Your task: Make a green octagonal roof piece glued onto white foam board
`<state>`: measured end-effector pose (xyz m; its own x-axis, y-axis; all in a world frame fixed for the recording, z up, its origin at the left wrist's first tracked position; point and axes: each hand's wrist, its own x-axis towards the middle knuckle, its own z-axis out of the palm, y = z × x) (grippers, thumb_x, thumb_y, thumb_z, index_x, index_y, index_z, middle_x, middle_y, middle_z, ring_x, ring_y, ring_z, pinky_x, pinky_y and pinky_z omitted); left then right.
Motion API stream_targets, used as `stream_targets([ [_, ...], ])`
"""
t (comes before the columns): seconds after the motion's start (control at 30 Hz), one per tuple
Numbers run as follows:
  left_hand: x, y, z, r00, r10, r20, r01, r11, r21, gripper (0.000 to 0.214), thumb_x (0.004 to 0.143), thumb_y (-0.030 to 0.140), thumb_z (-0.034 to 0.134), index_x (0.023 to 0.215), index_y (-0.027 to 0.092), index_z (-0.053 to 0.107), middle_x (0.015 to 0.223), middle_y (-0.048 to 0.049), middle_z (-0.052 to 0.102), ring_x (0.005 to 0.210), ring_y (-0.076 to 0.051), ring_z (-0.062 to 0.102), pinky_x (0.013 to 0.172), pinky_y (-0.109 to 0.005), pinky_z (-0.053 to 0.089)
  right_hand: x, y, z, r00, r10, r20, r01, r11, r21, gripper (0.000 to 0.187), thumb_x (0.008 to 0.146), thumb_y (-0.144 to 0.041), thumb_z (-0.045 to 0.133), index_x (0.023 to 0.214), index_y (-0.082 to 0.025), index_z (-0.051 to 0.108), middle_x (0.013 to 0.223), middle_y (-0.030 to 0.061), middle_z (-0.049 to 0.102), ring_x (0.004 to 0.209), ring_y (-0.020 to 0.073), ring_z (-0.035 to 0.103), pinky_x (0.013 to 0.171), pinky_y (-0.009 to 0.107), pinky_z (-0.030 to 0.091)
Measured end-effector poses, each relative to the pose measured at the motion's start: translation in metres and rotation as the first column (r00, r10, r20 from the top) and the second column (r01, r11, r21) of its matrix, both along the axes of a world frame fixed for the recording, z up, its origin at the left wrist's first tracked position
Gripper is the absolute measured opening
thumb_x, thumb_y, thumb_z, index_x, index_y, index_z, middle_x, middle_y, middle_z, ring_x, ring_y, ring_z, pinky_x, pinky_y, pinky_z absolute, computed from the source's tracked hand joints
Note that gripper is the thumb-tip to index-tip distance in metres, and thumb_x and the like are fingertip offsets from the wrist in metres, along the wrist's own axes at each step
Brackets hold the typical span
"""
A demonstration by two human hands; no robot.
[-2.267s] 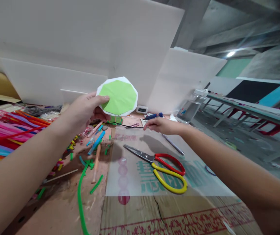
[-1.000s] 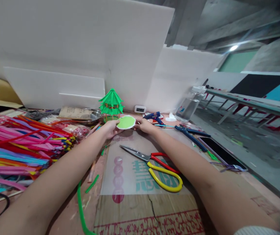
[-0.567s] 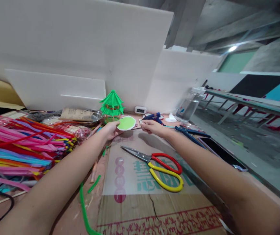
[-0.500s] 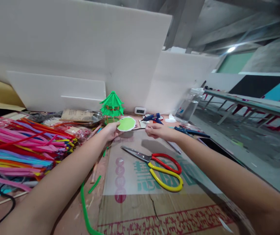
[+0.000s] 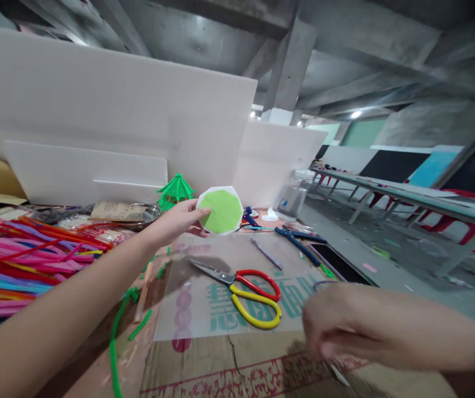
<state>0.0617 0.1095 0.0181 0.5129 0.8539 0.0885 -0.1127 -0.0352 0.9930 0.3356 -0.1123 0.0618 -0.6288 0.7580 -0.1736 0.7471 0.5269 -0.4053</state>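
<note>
My left hand (image 5: 185, 216) is closed on the left edge of a lime-green disc with a white many-sided border (image 5: 220, 210), thumb across its face. The disc is held up, its green side toward me. Behind it stands a small green tiered-roof model (image 5: 176, 189), partly hidden. My right hand (image 5: 340, 323) is low at the right, blurred, its fingers curled in. A thin white scrap (image 5: 340, 375) shows just below those fingers; whether they grip it is hidden. Scissors with red and yellow handles (image 5: 243, 293) lie between my hands on the printed cardboard (image 5: 196, 359).
Bundles of coloured pipe cleaners (image 5: 30, 260) fill the left. A green strip (image 5: 115, 354) lies near the front. Toward the right are a pen (image 5: 266, 253), dark-handled pliers (image 5: 299, 243), a phone (image 5: 340, 264) and a clear bottle (image 5: 294, 196). A white foam board (image 5: 108, 110) stands behind.
My left hand has raised the green disc and turned its face toward me. My right hand has moved from beside the glue gun down to the near right. The view has tilted up and shifted right.
</note>
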Motion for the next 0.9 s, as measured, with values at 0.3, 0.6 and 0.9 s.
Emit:
stream_targets([
  [0.3, -0.027, -0.054, 0.031, 0.992, 0.11, -0.062, -0.079, 0.925, 0.372, 0.041, 0.08, 0.039, 0.077, 0.112, 0.017, 0.066, 0.098, -0.0068, 0.073, 0.087, -0.021, 0.071, 0.068, -0.028, 0.06, -0.022, 0.082, -0.051, 0.941, -0.215, 0.262, 0.161, 0.964, 0.213, 0.058, 0.078, -0.039, 0.074, 0.132, -0.024, 0.061, 0.112, 0.0118, 0.071, 0.098, 0.032, 0.068, 0.077, 0.035, 0.047],
  [0.6, -0.044, -0.053, 0.03, 0.983, 0.181, -0.041, -0.149, 0.9, 0.411, 0.04, 0.08, 0.049, 0.074, 0.107, 0.02, 0.069, 0.094, -0.0046, 0.072, 0.083, -0.021, 0.069, 0.062, -0.025, 0.058, -0.02, 0.088, -0.093, 0.987, -0.156, 0.026, 0.152, 0.982, 0.115, 0.082, 0.072, -0.007, 0.054, 0.151, -0.024, 0.044, 0.141, 0.0112, 0.059, 0.123, 0.0281, 0.059, 0.103, 0.037, 0.045],
  [0.9, -0.05, -0.053, 0.036, 0.967, 0.223, 0.126, -0.254, 0.895, 0.367, 0.043, 0.076, 0.042, 0.076, 0.112, 0.019, 0.07, 0.1, -0.0052, 0.075, 0.084, -0.02, 0.069, 0.067, -0.023, 0.056, -0.027, 0.096, -0.094, 0.601, -0.363, -0.712, 0.261, 0.931, -0.254, 0.061, 0.079, -0.03, 0.072, 0.135, -0.027, 0.048, 0.094, 0.0022, 0.065, 0.076, 0.0165, 0.065, 0.069, 0.031, 0.059],
])
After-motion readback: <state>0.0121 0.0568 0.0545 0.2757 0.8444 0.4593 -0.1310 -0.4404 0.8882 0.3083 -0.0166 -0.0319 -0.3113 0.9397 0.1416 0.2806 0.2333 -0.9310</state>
